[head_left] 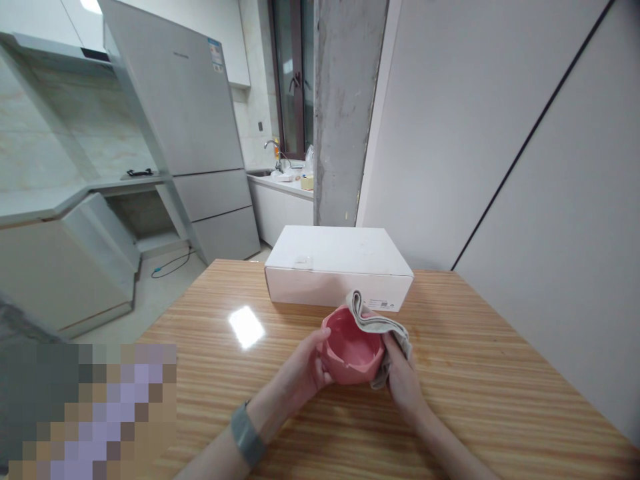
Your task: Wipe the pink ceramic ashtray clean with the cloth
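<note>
A pink bowl (354, 367) with a wavy, petal-like rim is held above the wooden table, its opening tilted toward me. My left hand (309, 363) grips its left side, thumb at the rim and fingers beneath. A folded grey cloth (377, 324) drapes over the bowl's far right rim and hangs down its right side. My right hand (403, 377) is closed on this cloth, pressing it against the bowl's right wall; some of its fingers are hidden behind the cloth and the bowl.
A white cardboard box (340, 257) stands on the wooden table (490, 373) just beyond the bowl. White wall panels run along the right. Farther back are a grey fridge (185, 113), a sink counter and a concrete pillar (345, 113). The lower left corner is pixelated.
</note>
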A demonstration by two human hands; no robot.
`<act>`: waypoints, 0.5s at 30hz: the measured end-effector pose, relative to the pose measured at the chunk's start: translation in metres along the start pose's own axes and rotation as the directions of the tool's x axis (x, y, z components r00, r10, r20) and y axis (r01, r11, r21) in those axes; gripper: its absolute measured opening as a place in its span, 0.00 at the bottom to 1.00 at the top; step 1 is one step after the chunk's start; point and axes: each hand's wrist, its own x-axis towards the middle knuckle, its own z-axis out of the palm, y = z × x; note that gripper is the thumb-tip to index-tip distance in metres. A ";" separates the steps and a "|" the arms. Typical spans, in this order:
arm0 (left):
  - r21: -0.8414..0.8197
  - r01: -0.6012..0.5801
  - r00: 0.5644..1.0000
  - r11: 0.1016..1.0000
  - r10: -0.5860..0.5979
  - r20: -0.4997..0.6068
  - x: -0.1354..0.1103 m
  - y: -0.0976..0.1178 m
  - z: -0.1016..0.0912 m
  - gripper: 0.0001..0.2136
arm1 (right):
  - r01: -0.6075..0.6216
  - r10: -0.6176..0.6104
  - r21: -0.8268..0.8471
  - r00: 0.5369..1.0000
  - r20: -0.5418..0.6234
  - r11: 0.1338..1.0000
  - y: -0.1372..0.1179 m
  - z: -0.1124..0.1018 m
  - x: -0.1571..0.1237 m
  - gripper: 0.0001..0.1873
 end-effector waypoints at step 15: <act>0.083 0.026 0.998 0.996 -0.021 -0.062 0.004 -0.004 -0.012 0.23 | -0.094 0.093 0.067 0.996 0.015 0.993 0.004 -0.001 0.004 0.22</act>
